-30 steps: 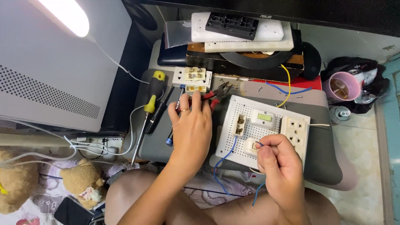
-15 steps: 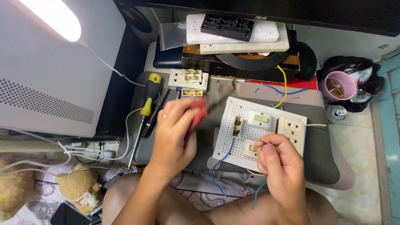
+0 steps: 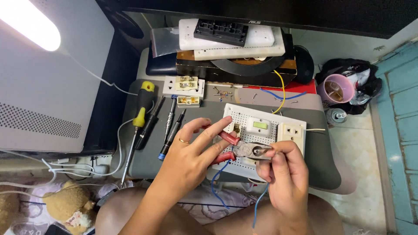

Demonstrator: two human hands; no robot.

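My left hand [image 3: 193, 150] holds red-handled pliers [image 3: 235, 148] over a white perforated board [image 3: 244, 119] fitted with a switch [image 3: 260, 125] and a socket [image 3: 291, 132]. The pliers' jaws sit at the end of a blue wire [image 3: 216, 180]. My right hand [image 3: 283, 167] pinches that wire end right at the jaws, with a second blue strand hanging down past my wrist. Both hands are above the board's near edge, over my lap.
A yellow-handled screwdriver [image 3: 140, 114] and two dark drivers [image 3: 170, 128] lie left on the grey pad [image 3: 143, 161]. White socket parts [image 3: 185, 86] and small screws [image 3: 223, 93] lie behind. A stacked pile [image 3: 230, 48] stands at the back, a pink cup [image 3: 335, 90] right, a grey box [image 3: 48, 87] left.
My left hand picked the red pliers up from the pad behind the board and brought them to the wire end held by my right hand. My right hand stayed in place.
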